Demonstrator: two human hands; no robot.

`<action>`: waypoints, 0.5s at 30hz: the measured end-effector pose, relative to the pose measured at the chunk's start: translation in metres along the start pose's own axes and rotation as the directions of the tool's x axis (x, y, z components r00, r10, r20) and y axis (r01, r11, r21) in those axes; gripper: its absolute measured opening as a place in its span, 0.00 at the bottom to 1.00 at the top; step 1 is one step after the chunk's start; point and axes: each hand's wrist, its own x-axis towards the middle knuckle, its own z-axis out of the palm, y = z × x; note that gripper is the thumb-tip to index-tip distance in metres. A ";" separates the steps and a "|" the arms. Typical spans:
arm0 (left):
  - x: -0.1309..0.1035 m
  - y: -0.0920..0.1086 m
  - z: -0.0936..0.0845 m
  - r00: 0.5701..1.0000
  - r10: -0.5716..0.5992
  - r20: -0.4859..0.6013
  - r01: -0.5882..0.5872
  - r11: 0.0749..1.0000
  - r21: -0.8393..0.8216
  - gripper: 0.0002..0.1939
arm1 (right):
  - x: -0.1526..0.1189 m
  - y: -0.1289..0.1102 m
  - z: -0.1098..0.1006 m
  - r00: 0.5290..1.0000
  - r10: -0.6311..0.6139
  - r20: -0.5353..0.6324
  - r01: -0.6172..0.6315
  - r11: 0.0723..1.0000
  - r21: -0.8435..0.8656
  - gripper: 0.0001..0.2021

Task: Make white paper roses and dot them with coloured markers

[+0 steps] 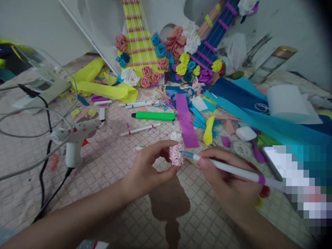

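Note:
A small white paper flower (177, 155) dotted with pink specks is pinched between the thumb and fingers of my left hand (153, 162). My right hand (230, 176) grips a white felt-tip pen (233, 167) with a purple band. Its blue-grey tip meets or nearly meets the flower's right side; whether they touch I cannot tell. Just behind the flower shows another white ruffled piece (175, 137). Below my left hand lies a brown guitar-shaped cutout (169, 202), partly covered by the hand.
A white glue gun (74, 143) with trailing cables stands at left. A green marker (155, 116), a white pen (140, 129) and a purple paper strip (185, 119) lie ahead. Flower-trimmed yellow (136, 52) and blue (211, 43) paper guitars stand behind. A phone (276, 160) is at right.

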 end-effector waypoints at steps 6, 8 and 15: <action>-0.001 -0.004 0.001 1.000 0.013 -0.003 -0.013 0.999 0.053 0.20 | -0.002 -0.002 -0.003 1.000 -0.018 0.010 0.018 1.000 0.022 0.05; -0.001 -0.006 0.001 1.000 0.020 -0.005 -0.020 0.998 0.055 0.20 | -0.002 -0.003 -0.004 0.998 -0.055 -0.006 0.055 0.998 0.030 0.06; -0.002 -0.006 0.001 1.000 0.015 -0.019 -0.014 0.997 0.072 0.19 | -0.001 -0.004 -0.002 0.992 -0.049 0.114 0.045 0.998 0.039 0.05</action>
